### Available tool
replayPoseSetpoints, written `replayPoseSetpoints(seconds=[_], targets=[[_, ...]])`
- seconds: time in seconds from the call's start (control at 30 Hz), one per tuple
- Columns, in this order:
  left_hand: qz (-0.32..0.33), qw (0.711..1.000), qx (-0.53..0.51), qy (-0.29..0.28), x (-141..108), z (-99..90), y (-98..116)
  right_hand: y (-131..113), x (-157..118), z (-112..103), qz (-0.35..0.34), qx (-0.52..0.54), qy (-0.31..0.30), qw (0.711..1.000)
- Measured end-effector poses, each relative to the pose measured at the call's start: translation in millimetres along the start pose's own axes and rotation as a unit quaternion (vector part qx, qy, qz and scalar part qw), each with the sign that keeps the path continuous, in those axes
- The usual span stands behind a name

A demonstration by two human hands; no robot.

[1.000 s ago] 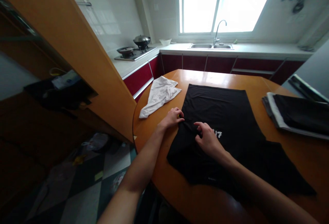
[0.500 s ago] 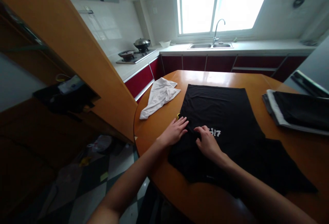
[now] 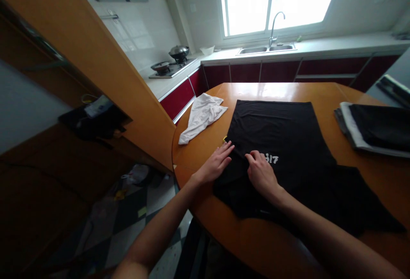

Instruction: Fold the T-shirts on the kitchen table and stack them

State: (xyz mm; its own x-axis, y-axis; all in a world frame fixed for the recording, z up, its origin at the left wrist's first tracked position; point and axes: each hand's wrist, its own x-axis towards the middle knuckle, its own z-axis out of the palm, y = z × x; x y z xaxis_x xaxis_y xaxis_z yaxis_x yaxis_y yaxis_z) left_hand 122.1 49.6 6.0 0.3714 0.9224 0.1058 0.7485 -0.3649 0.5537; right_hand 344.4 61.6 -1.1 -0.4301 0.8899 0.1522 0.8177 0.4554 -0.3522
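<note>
A black T-shirt [image 3: 282, 125] with white lettering lies spread out on the wooden table, its neck side towards me and one sleeve pointing right. My left hand [image 3: 218, 161] rests flat on the shirt's left edge, fingers stretched out, beside a small yellow thing [image 3: 224, 138] at that edge. To the right of it, my right hand [image 3: 262, 174] has its fingers curled together on the shirt, pinching the fabric and covering part of the lettering. The fingertips' exact hold is partly hidden.
A crumpled white cloth [image 3: 202, 117] lies on the table [image 3: 265, 90] at the left. Folded black, white and grey clothes [image 3: 381, 129] are stacked at the right. Beyond are a stove [image 3: 173, 69] with pans and a sink [image 3: 267, 50]. A wooden partition [image 3: 128, 82] stands left.
The view has shifted slightly. My right hand's fingers have drawn closer together on the shirt; my left hand stays flat at its left edge.
</note>
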Motion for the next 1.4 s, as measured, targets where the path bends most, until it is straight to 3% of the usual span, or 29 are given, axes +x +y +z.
replayPoseSetpoints(seconds=[0.07,0.13,0.27,0.4,0.53,0.77,0.97,1.13,1.2,1.27,1.4], targets=[[-0.016,0.997,-0.039,0.065,-6.2,-10.7,1.1,-1.8,-1.6,1.0,-0.017,-0.008,0.019,1.000],[-0.027,0.994,-0.037,0.095,-17.4,-16.6,4.8,-2.9,-3.2,3.7,-0.044,-0.003,0.033,0.999],[-0.026,0.998,0.035,0.055,-54.4,-9.3,17.7,-2.4,-5.6,13.8,-0.129,0.009,0.012,0.991],[-0.066,0.991,0.056,0.102,-92.6,2.3,28.4,1.1,-5.9,23.5,-0.146,0.009,-0.032,0.989],[-0.084,0.983,0.094,0.131,-112.9,9.4,34.1,3.4,-5.4,27.4,-0.140,0.008,-0.040,0.989],[-0.066,0.976,0.154,0.139,-119.4,16.4,30.2,0.2,-6.0,21.3,-0.139,0.011,-0.034,0.990],[-0.030,0.981,0.167,0.091,-121.4,0.1,29.1,-0.1,-6.0,17.1,-0.176,0.008,-0.033,0.984],[-0.038,0.979,0.098,0.176,-84.9,-5.1,35.6,0.9,-6.4,20.9,-0.166,0.000,-0.059,0.984],[-0.014,0.984,0.103,0.147,-67.5,-0.2,32.5,0.4,-6.4,20.3,-0.167,-0.001,-0.053,0.985],[0.004,0.988,0.137,0.068,-57.8,6.3,24.6,0.5,-6.5,19.8,-0.164,-0.002,-0.046,0.985],[-0.010,0.981,0.184,-0.067,-62.4,13.1,4.1,3.2,-7.6,23.3,-0.158,-0.005,-0.050,0.986]])
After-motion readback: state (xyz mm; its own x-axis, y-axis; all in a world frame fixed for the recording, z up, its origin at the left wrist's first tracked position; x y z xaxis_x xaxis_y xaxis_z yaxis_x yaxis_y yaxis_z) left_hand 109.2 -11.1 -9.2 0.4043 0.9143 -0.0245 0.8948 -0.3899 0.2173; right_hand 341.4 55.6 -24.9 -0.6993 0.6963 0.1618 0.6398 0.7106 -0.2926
